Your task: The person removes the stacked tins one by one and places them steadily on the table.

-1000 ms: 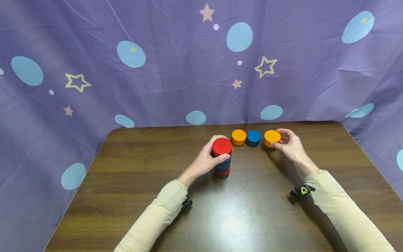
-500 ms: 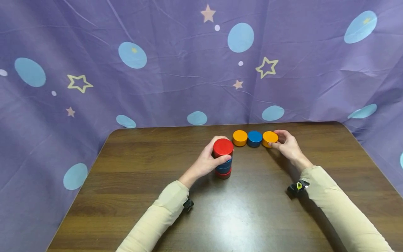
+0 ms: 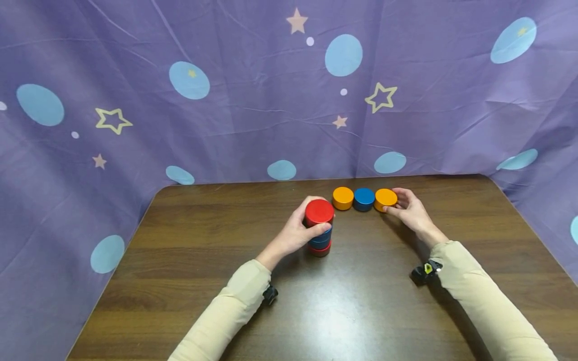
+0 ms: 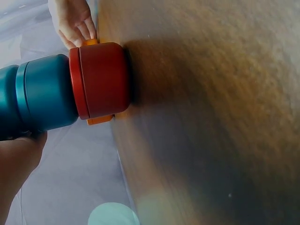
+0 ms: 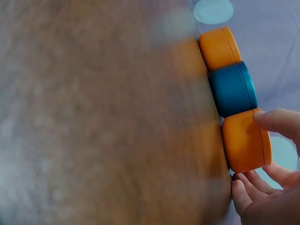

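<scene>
My left hand (image 3: 293, 233) grips the upper part of a stack of round lidded tins. A red tin (image 3: 319, 213) tops it, blue tins (image 4: 49, 93) come below, and another red tin (image 4: 105, 79) stands at the bottom on the table. Behind the stack runs a row: an orange tin (image 3: 343, 198), a blue tin (image 3: 364, 199) and a second orange tin (image 3: 386, 200). My right hand (image 3: 413, 213) holds that second orange tin at the row's right end, thumb on its near side. In the right wrist view the row's blue tin (image 5: 233, 89) touches both orange neighbours.
The brown wooden table (image 3: 203, 240) ends at a straight back edge just behind the row. A purple curtain (image 3: 253, 100) with stars and blue ovals hangs behind it. Small black cameras (image 3: 423, 273) sit at both wrists.
My right hand has slid the orange tin left, closing the gap to the blue tin. My left hand and its stack have stayed in place.
</scene>
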Tool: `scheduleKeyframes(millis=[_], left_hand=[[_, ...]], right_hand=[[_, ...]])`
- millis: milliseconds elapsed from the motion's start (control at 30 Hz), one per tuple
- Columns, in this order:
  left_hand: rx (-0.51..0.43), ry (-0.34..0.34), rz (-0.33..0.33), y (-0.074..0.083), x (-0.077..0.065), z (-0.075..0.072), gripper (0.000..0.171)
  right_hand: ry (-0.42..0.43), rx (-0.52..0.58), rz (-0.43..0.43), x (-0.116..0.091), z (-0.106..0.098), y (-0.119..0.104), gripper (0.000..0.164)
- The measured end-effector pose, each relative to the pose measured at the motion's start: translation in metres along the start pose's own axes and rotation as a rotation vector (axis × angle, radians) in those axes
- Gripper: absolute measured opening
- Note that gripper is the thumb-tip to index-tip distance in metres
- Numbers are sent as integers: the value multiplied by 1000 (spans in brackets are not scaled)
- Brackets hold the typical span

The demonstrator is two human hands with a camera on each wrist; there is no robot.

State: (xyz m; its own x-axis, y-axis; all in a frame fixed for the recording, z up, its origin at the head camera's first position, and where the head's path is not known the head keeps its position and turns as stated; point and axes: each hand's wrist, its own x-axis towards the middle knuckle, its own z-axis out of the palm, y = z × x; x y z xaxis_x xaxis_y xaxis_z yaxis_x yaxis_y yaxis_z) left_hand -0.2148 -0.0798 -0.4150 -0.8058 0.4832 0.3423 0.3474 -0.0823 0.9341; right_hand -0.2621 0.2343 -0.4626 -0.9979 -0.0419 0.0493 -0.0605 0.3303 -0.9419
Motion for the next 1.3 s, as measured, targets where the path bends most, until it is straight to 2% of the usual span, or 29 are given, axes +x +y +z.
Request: scheduleKeyframes(millis=[233, 467, 700, 933, 1167, 1300], left_hand=[[-25, -15, -29, -1, 0, 1, 48], [-35, -9, -9, -4, 0, 3, 45], [-27, -7, 10, -7, -1, 2, 41], [-9, -22, 5, -5, -2, -1, 43], [-7, -20, -2, -1, -1, -1, 44], [5, -22, -14, -1, 0, -2, 44]], right_hand=[[20, 73, -32, -5, -8, -5, 66], [59, 94, -70, -15, -10, -13, 61], [3, 112, -105, -29, -5, -21, 59], [-53, 178, -128, -39, 5, -32, 57], [-82, 142, -231, -52, 17, -39, 53], [-105, 170, -258, -58, 25, -41, 53]])
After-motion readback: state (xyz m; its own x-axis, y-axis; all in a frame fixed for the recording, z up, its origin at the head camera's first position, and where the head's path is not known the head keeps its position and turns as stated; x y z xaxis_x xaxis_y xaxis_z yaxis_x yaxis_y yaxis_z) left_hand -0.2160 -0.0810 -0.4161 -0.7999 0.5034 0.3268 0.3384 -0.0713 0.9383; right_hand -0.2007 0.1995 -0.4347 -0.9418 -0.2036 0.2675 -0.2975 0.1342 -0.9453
